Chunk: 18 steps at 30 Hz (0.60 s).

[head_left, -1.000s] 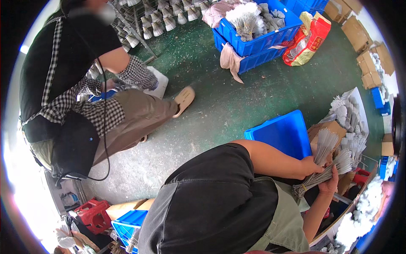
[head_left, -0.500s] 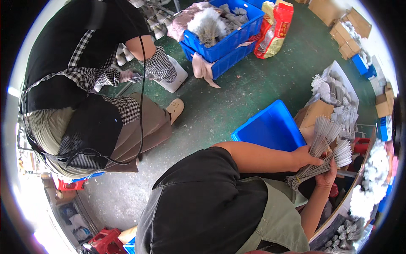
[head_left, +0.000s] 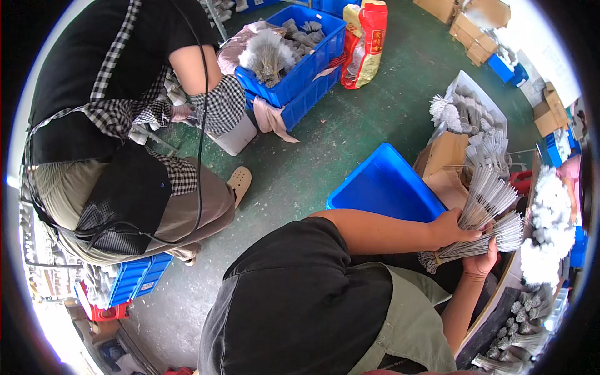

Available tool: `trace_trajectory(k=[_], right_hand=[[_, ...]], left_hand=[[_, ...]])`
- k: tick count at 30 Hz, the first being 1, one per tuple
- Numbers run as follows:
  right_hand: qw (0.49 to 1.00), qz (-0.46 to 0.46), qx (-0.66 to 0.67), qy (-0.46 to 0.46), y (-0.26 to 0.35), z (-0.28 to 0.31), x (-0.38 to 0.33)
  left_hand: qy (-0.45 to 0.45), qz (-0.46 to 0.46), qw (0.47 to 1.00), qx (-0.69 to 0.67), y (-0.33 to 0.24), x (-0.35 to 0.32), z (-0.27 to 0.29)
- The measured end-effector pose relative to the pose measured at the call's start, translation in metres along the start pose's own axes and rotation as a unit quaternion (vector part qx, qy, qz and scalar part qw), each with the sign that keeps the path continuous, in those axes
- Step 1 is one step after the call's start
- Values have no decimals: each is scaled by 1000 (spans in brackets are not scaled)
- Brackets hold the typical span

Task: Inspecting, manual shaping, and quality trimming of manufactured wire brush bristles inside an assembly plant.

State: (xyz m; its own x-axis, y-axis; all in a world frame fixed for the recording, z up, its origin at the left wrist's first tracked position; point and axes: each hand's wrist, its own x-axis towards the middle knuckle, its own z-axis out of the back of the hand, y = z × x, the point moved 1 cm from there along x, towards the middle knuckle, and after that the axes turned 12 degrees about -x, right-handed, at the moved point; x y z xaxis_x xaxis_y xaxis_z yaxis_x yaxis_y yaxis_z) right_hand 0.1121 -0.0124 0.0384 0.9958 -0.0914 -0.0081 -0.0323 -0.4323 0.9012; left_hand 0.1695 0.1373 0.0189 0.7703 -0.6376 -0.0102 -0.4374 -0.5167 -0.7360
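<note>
Both hands are up at the right side of the view, busy with thin grey sticks. The left hand (head_left: pixel 449 229) has its fingers wrapped shut around one bundle of sticks (head_left: pixel 484 199), which fans upward and to the right. Just below, the right hand (head_left: pixel 480 262) cups a second bundle (head_left: pixel 475 247) from underneath; that one lies nearly flat, ends pointing left. Fingers curl up around it, though how tightly they close I cannot tell from here. The two bundles cross right at the hands, touching.

They hang above the near edge of the workbench (head_left: pixel 500 294), with the empty blue crate (head_left: pixel 384 187) on the floor just to the left. More stick bunches lie in the tray (head_left: pixel 465 106) beyond, and white tufts (head_left: pixel 550 225) pile up at the right.

To do this well, I'd say keep each grip close to the middle of its bundle so the thin sticks don't splay or slip. Tapping the ends level before joining the bundles should help. A loose hold looks like the main risk, with strays dropping to the green floor (head_left: pixel 350 131).

A second person (head_left: pixel 112 125) crouches at the left beside another full blue crate (head_left: pixel 294 62).
</note>
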Motion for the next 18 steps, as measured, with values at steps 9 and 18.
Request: trace_trajectory(k=[9, 18], right_hand=[[999, 32, -1, 12, 3, 10, -17], [999, 26, -11, 27, -3, 0, -11]], left_hand=[[77, 51, 991, -96, 12, 6, -6], [108, 82, 980, -142, -6, -5, 7]])
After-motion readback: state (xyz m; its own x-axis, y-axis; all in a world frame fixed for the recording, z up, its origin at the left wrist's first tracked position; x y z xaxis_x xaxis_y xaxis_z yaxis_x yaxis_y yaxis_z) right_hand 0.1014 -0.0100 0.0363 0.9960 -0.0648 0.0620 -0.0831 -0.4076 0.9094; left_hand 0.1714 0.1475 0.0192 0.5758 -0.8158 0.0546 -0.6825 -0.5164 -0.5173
